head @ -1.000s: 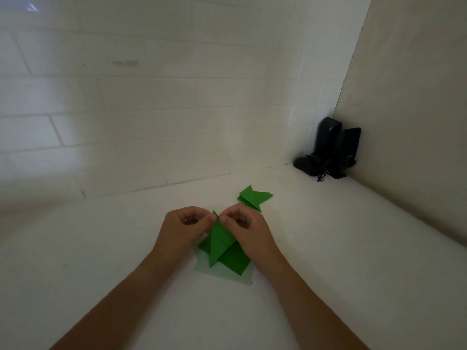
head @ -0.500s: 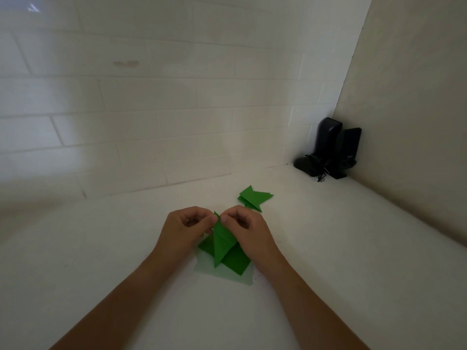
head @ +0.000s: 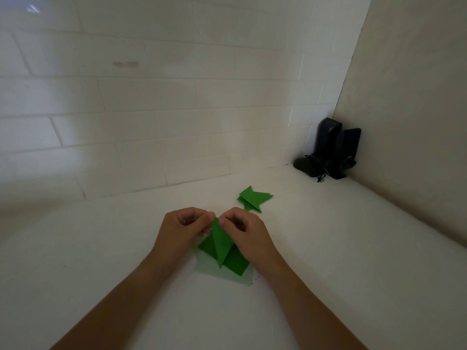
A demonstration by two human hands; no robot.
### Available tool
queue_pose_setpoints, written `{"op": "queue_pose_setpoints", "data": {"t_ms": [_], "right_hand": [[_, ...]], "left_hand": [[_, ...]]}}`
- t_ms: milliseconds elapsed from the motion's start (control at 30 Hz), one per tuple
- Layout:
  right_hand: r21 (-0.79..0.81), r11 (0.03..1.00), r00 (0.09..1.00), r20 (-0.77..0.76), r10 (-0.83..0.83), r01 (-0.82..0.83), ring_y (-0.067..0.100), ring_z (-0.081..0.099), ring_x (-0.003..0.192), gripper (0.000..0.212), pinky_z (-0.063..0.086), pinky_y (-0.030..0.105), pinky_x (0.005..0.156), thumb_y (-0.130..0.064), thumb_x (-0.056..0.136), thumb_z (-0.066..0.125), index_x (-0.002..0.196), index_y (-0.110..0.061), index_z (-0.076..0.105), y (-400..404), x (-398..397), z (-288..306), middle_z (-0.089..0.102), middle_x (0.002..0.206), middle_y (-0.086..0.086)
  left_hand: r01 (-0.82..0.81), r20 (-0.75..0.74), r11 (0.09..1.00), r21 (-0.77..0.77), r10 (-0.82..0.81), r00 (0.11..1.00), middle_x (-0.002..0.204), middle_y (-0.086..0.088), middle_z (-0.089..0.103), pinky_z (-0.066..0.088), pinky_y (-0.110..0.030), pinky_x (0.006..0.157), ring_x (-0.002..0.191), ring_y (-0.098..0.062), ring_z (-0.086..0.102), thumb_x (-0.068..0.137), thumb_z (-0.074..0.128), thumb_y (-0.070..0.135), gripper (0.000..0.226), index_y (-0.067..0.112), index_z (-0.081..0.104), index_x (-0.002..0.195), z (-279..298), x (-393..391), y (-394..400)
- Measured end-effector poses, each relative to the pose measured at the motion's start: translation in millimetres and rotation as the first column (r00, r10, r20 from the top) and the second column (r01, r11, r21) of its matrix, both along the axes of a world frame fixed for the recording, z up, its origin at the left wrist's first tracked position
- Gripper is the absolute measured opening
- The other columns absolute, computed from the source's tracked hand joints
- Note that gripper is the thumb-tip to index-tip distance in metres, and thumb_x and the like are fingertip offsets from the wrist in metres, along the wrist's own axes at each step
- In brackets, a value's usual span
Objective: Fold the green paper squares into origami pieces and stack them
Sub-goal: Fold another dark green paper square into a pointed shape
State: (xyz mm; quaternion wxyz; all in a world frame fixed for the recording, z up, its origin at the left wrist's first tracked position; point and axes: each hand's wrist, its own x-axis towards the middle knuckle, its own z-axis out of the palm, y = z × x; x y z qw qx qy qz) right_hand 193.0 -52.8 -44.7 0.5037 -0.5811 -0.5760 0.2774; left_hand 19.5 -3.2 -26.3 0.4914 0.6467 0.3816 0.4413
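A folded green paper triangle [head: 222, 245] hangs point-down between my hands, just above the white counter. My left hand [head: 180, 229] and my right hand [head: 243, 232] both pinch its top corner with thumb and fingertips, the other fingers curled. Beneath it lie flat green paper squares [head: 236, 263] on a pale green sheet [head: 222, 275]. A small stack of folded green origami pieces [head: 254, 199] rests on the counter beyond my right hand.
The white counter [head: 101, 248] runs to a white tiled wall [head: 151, 122] behind and a beige wall [head: 417, 122] on the right. Black speakers with a cable [head: 328, 150] stand in the far right corner.
The folded triangle has turned slightly, its lower point swinging a little to the right. Both hands stay pinched at its top in the same place.
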Motion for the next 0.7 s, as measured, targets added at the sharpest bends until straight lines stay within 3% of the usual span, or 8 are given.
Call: {"op": "queue_pose_setpoints", "data": {"t_ms": [100,267,433,700], "right_hand": [[-0.002,1.0,0.999,-0.033,-0.027,0.027,0.013,0.069,0.085,0.013,0.057,0.026,0.077,-0.025,0.101,0.066,0.091,-0.02,0.072,0.5,0.4,0.1,0.072,0.087,-0.004],[0.022,0.998,0.996,-0.073,-0.058,0.06,0.016,0.069,0.087,0.011,0.059,0.036,0.082,-0.022,0.1,0.068,0.089,-0.022,0.073,1.8,3.3,-1.2,0.073,0.087,-0.003],[0.021,0.998,0.994,-0.093,-0.061,0.063,0.012,0.07,0.089,0.008,0.06,0.037,0.085,-0.022,0.099,0.069,0.093,-0.021,0.074,2.8,3.8,-2.2,0.074,0.09,-0.006],[0.04,0.998,0.991,-0.122,-0.05,0.055,0.012,0.07,0.088,0.007,0.059,0.03,0.082,-0.018,0.099,0.068,0.094,-0.017,0.071,1.5,3.6,-0.6,0.074,0.09,-0.003]], "left_hand": [[-0.008,0.054,1.0,-0.031,0.009,0.999,0.077,-0.013,0.076,0.056,-0.021,0.071,0.07,-0.014,0.069,0.093,0.073,0.019,0.013,0.01,0.082,0.091,-1.1,-2.9,3.4],[0.035,0.09,0.992,-0.12,-0.024,0.996,0.082,-0.016,0.078,0.058,-0.018,0.07,0.073,-0.017,0.073,0.088,0.077,0.006,0.009,0.004,0.08,0.096,-1.3,0.6,0.7],[0.059,0.128,0.979,-0.194,-0.034,0.991,0.085,-0.02,0.078,0.06,-0.02,0.068,0.071,-0.019,0.075,0.081,0.08,-0.001,0.013,-0.001,0.079,0.095,0.1,3.1,-1.5],[0.045,0.093,0.986,-0.161,-0.03,0.995,0.08,-0.02,0.077,0.06,-0.021,0.071,0.071,-0.019,0.072,0.09,0.076,0.008,0.006,0.007,0.082,0.091,-2.4,1.6,0.6]]}}
